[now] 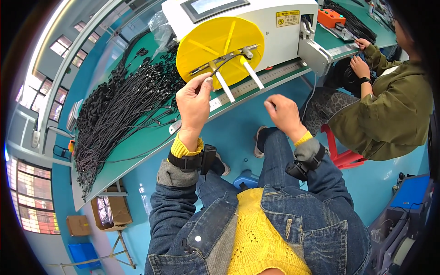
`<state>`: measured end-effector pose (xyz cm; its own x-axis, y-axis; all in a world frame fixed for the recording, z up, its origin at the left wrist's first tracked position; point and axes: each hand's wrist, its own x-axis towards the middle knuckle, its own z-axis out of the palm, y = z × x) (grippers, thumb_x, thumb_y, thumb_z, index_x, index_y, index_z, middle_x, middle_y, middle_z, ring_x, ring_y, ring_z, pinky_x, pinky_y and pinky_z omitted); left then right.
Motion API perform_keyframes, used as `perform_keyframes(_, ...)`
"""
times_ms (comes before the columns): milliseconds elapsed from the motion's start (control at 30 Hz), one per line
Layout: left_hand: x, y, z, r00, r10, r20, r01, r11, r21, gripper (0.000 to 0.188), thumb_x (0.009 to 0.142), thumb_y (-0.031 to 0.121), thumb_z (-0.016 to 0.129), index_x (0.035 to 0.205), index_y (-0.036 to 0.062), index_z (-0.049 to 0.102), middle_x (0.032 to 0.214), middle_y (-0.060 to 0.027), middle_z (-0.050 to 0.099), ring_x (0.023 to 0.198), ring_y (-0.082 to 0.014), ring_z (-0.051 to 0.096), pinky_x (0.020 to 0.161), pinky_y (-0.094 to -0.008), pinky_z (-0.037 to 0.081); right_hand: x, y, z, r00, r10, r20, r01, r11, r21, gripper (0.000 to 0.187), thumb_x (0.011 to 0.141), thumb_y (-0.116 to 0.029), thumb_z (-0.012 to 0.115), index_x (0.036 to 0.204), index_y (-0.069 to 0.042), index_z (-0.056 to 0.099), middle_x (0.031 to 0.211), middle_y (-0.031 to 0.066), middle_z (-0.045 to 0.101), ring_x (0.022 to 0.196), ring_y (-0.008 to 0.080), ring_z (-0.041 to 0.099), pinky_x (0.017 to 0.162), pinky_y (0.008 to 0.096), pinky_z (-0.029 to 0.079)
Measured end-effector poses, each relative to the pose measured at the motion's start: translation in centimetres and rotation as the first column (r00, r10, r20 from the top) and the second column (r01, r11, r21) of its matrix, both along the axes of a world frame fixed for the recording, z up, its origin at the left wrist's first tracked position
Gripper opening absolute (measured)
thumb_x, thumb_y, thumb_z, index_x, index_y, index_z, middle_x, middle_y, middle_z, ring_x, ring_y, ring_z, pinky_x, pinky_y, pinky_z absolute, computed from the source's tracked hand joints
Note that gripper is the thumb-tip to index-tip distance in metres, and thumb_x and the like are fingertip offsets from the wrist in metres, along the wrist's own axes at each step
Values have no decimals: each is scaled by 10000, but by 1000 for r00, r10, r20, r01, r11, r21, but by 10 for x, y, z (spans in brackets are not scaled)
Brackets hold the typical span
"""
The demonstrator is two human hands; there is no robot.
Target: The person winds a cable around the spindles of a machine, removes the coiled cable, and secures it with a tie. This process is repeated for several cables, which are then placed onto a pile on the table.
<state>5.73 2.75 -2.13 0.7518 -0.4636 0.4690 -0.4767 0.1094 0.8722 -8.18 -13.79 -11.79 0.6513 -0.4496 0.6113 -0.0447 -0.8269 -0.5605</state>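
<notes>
My left hand (195, 101) is closed, thumb and forefinger pinching a black cable (222, 65) in front of the yellow disc (195, 44) of a winding machine. The cable reaches from my fingertips up to the metal clamp on the disc. Two white rods (252, 73) stick out from the disc toward me, just right of my left hand. My right hand (284, 115) hovers off the bench edge, below and right of the rods. Its fingers are curled in, and nothing shows in them.
A large heap of black cables (133, 96) covers the green bench (106, 180) at left. The white machine housing (279, 41) stands at the back. On the right, a co-worker in a green jacket (385, 110) handles cables near an orange box (331, 18). A red stool (337, 153) is beneath them.
</notes>
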Motion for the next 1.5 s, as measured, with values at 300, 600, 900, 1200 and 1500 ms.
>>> perform_keyframes(300, -17, 12, 18, 785, 102, 611, -226, 965, 130, 154, 809, 79, 614, 941, 5, 638, 643, -89, 552, 527, -162, 505, 497, -270, 403, -23, 16, -26, 986, 128, -106, -107, 977, 184, 113, 761, -114, 582, 751, -4, 606, 705, 141, 598, 660, 312, 584, 592, 371, 459)
perform_keyframes(600, -37, 20, 6, 813, 98, 575, -229, 960, 161, 217, 840, 57, 553, 1048, 7, 587, 675, -123, 561, 549, -225, 530, 520, -295, 424, -34, 23, -43, 960, 184, -209, -131, 961, 243, 125, 763, -124, 578, 759, -2, 608, 692, 145, 598, 638, 306, 584, 576, 367, 454)
perform_keyframes(900, -48, 10, -6, 785, 39, 618, -181, 969, 169, 313, 841, 20, 522, 1148, -43, 516, 733, -139, 574, 612, -213, 558, 547, -287, 453, -34, 24, -43, 938, 228, -260, -141, 939, 313, 127, 763, -123, 571, 763, -1, 608, 688, 148, 598, 636, 302, 588, 574, 351, 452)
perform_keyframes(1200, -74, -15, 39, 542, -3, 841, -463, 834, 302, 369, 756, 96, 615, 1106, -2, 553, 726, -85, 487, 626, -227, 548, 554, -324, 461, -21, 26, 63, 957, 157, 242, -233, 916, 328, 90, 795, -81, 610, 793, 6, 589, 604, 61, 547, 539, 104, 503, 504, 250, 418)
perform_keyframes(1500, -73, -15, 38, 314, 61, 947, -523, 844, 119, 250, 716, 140, 657, 944, 42, 622, 726, -63, 463, 665, -231, 497, 564, -341, 407, -5, 19, 84, 923, 225, 313, -303, 925, 229, 165, 745, -107, 698, 751, -1, 572, 572, 48, 531, 488, 61, 461, 448, 220, 384)
